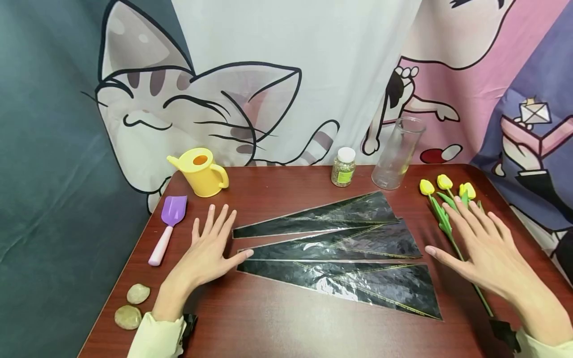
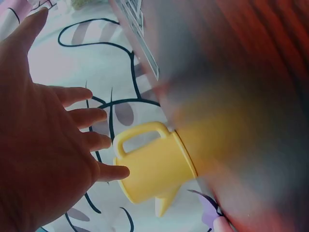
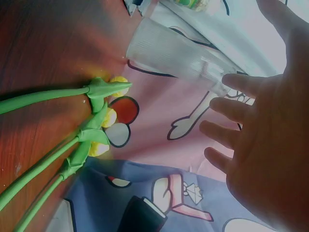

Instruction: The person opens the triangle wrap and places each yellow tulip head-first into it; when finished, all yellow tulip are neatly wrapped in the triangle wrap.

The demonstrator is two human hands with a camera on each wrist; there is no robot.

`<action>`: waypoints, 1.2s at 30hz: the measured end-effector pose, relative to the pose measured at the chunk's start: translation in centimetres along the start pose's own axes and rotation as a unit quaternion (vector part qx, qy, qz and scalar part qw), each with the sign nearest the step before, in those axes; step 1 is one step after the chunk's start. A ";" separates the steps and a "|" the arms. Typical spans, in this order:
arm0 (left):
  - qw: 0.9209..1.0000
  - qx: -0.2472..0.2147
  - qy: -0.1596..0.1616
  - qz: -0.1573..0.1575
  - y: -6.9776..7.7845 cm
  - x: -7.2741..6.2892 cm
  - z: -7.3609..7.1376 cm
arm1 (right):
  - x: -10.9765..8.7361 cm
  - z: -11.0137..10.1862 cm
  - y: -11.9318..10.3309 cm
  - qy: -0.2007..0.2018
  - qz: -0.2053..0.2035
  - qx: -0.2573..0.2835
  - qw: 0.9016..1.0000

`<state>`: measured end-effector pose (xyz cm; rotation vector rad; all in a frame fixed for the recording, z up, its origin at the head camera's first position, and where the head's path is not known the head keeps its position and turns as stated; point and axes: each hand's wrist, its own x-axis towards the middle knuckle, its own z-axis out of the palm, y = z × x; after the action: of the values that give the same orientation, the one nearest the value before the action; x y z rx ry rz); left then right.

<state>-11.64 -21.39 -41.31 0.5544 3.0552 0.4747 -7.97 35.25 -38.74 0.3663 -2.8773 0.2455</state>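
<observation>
My left hand [image 1: 208, 251] is spread with straight fingers and holds nothing. Its thumb overlaps the narrow ends of the black triangular plastic sheets [image 1: 333, 248] in the head view. Spread likewise, my right hand [image 1: 488, 253] hovers above the stems of the yellow tulips [image 1: 444, 182], gripping nothing. In the right wrist view the green tulip stems [image 3: 43, 96] lie along the tabletop, apart from the palm. A yellow watering can [image 1: 206, 174] stands beyond the left fingertips. The purple scoop [image 1: 173, 211], with its pale pink handle, lies left of that hand.
At the back stand a white-lidded jar [image 1: 343, 169] of small grains and a tall clear glass vase [image 1: 396, 159]. Two smooth stones [image 1: 128, 317] lie by the left table edge. A cartoon-print curtain [image 1: 286, 40] hangs behind the brown table [image 1: 313, 330].
</observation>
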 end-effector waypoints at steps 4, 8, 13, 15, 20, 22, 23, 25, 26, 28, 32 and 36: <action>1.000 -0.006 -0.002 0.014 0.4 0.7 0.5 | -0.2 -0.2 0.3 0.001 0.006 0.004 1.000; 0.999 -0.005 0.013 0.039 1.0 1.6 0.9 | -0.3 -0.5 0.6 0.002 0.016 0.022 1.000; 0.996 -0.011 0.038 0.082 2.3 3.4 1.6 | 0.0 -0.5 1.1 0.012 0.011 0.049 0.999; 0.994 -0.020 0.042 0.094 3.0 4.2 2.0 | 0.2 -0.4 1.3 0.017 0.007 0.051 0.999; 0.992 -0.040 0.046 0.112 5.3 6.7 3.1 | 0.5 -0.2 1.8 0.024 0.006 0.051 0.998; 0.991 -0.043 0.046 0.118 6.5 7.8 3.5 | 0.5 -0.1 2.0 0.023 0.008 0.049 0.999; 0.991 -0.045 0.044 0.121 7.1 8.3 3.7 | 0.5 -0.1 2.1 0.021 0.009 0.047 0.999; 0.989 -0.051 0.040 0.130 8.4 9.4 4.0 | 0.5 0.0 2.2 0.011 0.015 0.042 0.999; 0.989 -0.051 0.037 0.136 9.0 9.9 4.2 | 0.5 0.1 2.3 0.005 0.019 0.041 0.999; 0.987 -0.054 0.030 0.150 10.3 11.0 4.6 | 0.5 0.3 2.4 -0.005 0.028 0.036 0.999; 0.983 -0.061 0.025 0.172 12.9 13.2 5.4 | 0.5 0.6 2.5 -0.013 0.055 0.035 0.998; 0.983 -0.069 0.027 0.170 15.7 15.3 6.0 | 0.6 0.7 2.5 -0.017 0.072 0.042 0.996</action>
<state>-20.30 -0.35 -41.64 1.0802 2.9504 0.7106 -9.35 37.40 -39.58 0.1796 -2.9362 0.3885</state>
